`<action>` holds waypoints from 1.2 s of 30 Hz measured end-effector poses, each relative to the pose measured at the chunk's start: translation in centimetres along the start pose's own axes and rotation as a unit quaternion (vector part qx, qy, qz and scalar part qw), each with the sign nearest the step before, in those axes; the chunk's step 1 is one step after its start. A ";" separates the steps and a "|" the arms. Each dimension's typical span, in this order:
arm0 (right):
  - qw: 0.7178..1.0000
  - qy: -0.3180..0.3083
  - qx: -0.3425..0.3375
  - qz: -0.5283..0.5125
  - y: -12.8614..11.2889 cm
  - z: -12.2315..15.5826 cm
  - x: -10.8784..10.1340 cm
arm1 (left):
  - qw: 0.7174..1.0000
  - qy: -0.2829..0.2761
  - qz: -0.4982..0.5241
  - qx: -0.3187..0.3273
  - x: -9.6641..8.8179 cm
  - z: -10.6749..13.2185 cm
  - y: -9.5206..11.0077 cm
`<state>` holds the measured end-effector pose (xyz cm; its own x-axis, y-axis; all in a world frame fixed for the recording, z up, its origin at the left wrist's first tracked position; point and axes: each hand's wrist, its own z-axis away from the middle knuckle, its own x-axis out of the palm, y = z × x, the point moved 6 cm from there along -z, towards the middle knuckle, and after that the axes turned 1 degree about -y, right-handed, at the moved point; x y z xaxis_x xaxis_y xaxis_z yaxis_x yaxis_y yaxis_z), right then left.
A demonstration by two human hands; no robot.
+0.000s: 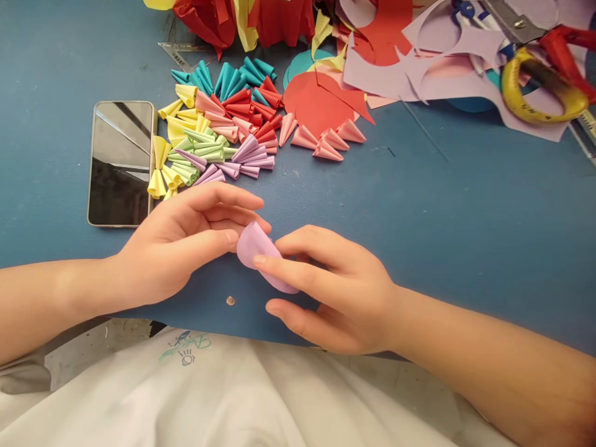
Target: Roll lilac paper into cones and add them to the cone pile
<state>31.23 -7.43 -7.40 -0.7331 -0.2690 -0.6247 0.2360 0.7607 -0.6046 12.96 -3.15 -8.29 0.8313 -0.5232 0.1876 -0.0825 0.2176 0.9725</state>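
A small lilac paper piece with a rounded, curled edge is between my two hands, above the near part of the blue table. My right hand grips it, one finger lying across its front and another behind; the thumb is held away below. My left hand is at the paper's left side with fingers stretched and thumb apart, the thumb tip right by its edge. Just beyond the left hand lies a pile of small rolled paper cones: teal, yellow, green, lilac, red and pink.
A phone lies left of the cones. Behind them are red paper circles, lilac offcuts, a set square and yellow-and-red-handled scissors. A metal stud shows near the table's front edge.
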 end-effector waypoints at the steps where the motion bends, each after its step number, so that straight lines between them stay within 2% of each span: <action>1: 1.000 -0.001 -0.002 -0.006 0.0 0.0 0.0 | 1.000 -0.002 0.003 -0.007 0.0 0.0 -0.2; 8: 0.995 -0.013 0.001 -0.100 0.1 0.0 -0.2 | 0.999 0.018 -0.031 -0.016 0.3 0.2 -0.4; 11: 0.980 0.038 0.105 -0.165 0.9 0.1 -0.4 | 0.999 0.004 -0.025 -0.032 0.7 0.3 -0.2; 14: 0.940 0.087 0.234 -0.232 1.8 0.5 0.0 | 0.999 -0.008 -0.051 -0.014 1.0 0.5 0.2; 18: 0.903 0.115 0.298 -0.287 2.0 0.6 0.5 | 0.995 0.009 -0.098 -0.016 1.0 0.7 0.0; 23: 0.886 0.134 0.330 -0.297 2.2 0.8 0.6 | 0.997 -0.015 -0.071 -0.022 1.2 0.7 -0.4; 29: 0.858 0.128 0.344 -0.359 2.5 0.6 1.0 | 0.995 0.004 -0.094 -0.031 1.0 0.6 -0.5; 32: 0.857 0.148 0.330 -0.368 2.5 0.5 0.8 | 0.994 -0.010 -0.106 -0.034 1.1 0.7 -0.7; 36: 0.871 0.173 0.282 -0.364 2.2 0.5 0.7 | 0.990 -0.038 -0.138 0.006 1.3 0.6 -0.5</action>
